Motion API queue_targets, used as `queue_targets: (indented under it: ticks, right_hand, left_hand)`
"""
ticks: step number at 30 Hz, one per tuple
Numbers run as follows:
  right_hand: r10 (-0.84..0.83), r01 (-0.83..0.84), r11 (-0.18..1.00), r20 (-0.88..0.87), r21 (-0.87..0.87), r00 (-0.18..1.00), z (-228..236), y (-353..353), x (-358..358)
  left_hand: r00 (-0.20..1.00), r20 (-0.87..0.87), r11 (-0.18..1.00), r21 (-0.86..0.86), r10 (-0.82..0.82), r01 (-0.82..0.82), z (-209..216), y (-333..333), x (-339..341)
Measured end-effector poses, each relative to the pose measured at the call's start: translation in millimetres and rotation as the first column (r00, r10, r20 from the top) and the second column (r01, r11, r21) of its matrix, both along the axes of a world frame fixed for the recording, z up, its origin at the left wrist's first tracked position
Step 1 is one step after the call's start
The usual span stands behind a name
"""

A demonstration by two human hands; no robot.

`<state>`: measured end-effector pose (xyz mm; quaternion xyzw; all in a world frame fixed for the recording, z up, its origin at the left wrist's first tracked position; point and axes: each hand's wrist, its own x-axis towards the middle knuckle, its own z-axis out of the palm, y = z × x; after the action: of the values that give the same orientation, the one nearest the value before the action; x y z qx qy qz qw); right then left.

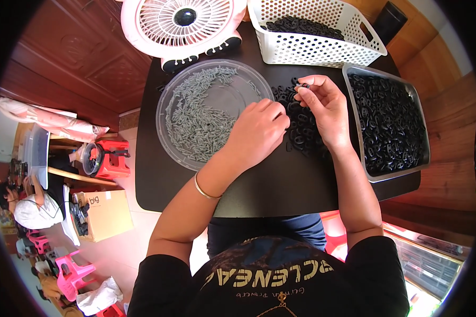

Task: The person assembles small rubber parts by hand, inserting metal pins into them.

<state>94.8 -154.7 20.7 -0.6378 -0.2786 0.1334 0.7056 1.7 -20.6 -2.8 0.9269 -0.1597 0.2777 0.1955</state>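
right hand (322, 105) pinching black ring (302, 85) above loose ring pile (301, 132) mid-table; left hand (259, 132) curled, fingertips working at pile. judging halfway: right tray (423, 132) filling, round dish (166, 100) holding many grey pins.

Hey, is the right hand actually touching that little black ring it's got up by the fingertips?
Touching. The head view shows the right hand pinching a small black ring between thumb and fingertips, raised above the pile of black rings on the dark table.
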Motion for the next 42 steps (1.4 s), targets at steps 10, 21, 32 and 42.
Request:
queue_targets:
  ticks: [10, 21, 32, 42]
  right_hand:
    - [0.087, -0.086, 0.996, 0.063, -0.024, 0.994, 0, 0, -6]
    - [0.236, -0.228, 0.97, -0.113, 0.082, 0.965, -3, 2, -10]
    - [0.186, -0.173, 0.981, -0.174, 0.085, 0.967, -3, 3, -12]
    - [0.175, -0.173, 0.985, -0.159, 0.023, 0.972, -2, 4, -13]
  left_hand:
    - [0.909, -0.163, 0.15, -0.982, -0.383, -0.113, 15, 18, -1]
    - [0.923, -0.023, -0.175, -0.98, -0.385, -0.098, 12, 20, 0]
    - [0.91, -0.032, -0.174, -0.978, -0.414, -0.114, 12, 19, -2]
    - [0.905, -0.094, -0.121, -0.98, -0.415, -0.157, 15, 17, -4]
